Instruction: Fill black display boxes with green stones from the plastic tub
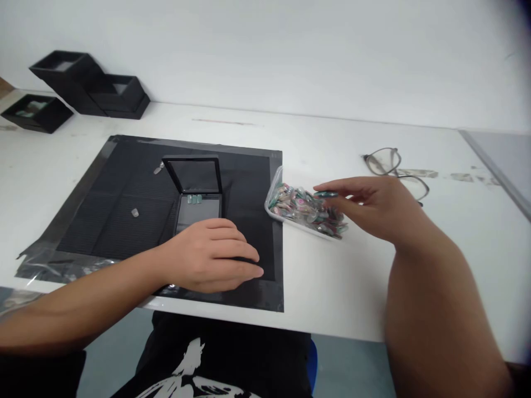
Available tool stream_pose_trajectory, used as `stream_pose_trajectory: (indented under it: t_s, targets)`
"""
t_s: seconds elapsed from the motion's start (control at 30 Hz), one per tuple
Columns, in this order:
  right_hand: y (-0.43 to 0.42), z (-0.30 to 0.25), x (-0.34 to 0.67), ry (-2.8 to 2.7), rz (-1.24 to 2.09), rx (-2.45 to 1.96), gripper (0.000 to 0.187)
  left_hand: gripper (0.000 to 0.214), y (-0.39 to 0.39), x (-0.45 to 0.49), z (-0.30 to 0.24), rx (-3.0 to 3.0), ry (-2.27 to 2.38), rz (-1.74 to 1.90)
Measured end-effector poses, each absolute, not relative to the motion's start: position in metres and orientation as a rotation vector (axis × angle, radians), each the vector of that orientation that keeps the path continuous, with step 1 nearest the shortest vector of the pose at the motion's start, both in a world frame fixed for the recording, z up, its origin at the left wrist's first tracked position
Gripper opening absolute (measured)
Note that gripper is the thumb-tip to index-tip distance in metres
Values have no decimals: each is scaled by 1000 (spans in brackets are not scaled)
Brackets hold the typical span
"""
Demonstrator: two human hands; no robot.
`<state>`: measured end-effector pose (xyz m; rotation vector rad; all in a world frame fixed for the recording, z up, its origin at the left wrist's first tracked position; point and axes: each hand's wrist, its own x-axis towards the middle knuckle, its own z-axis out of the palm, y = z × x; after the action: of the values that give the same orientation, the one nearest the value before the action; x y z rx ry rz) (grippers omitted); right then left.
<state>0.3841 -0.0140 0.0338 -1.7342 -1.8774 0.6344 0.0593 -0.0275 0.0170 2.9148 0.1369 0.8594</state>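
My right hand [375, 207] pinches a small, glossy, dark-teal flat piece [326, 194] between thumb and fingertips. It hovers at the right side of a clear plastic tray [271, 194] heaped with shiny multicoloured pieces [301, 207]. My left hand [213, 257] reaches over the black mat [249, 166], palm down, fingers stretched to the right and slightly apart; its thumb is hidden and I see nothing held. Beyond it stands a black hinged case [219, 190] with its lid raised, its near part covered by that hand. Several pale-green pieces [194, 199] line its inner back edge.
Small clear pieces [135, 212] lie loose on the mat. Black boxes [93, 88] are stacked at the back left, with another open box [37, 113] beside them. Eyeglasses [384, 161] rest behind my right hand. The table's front edge runs just below the mat.
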Motion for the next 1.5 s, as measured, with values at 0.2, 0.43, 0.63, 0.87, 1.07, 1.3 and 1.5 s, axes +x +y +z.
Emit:
stream_pose_trajectory:
  t_s: [0.2, 0.43, 0.63, 0.87, 1.07, 1.3, 1.5]
  targets:
    - [-12, 32, 383, -1799, 725, -1673, 24, 16, -29, 57, 21, 2945, 151, 908]
    - [-13, 36, 377, -1777, 802, -1487, 11, 18, -29, 56, 22, 2949, 161, 955]
    - [-13, 31, 376, -1775, 769, -1515, 13, 16, -29, 55, 23, 2966, 181, 964]
    - [-13, 31, 374, -1816, 687, -1506, 5, 17, -28, 54, 24, 2984, 196, 949]
    - [-11, 31, 371, -1848, 669, -1462, 9, 17, -28, 52, 23, 2972, 216, 926]
    - [-12, 29, 369, -1857, 750, -1463, 16, 14, -27, 52, 23, 2976, 267, 872]
    - [-14, 27, 368, -1848, 657, -1619, 24, 14, -26, 52, 25, 2972, 288, 844]
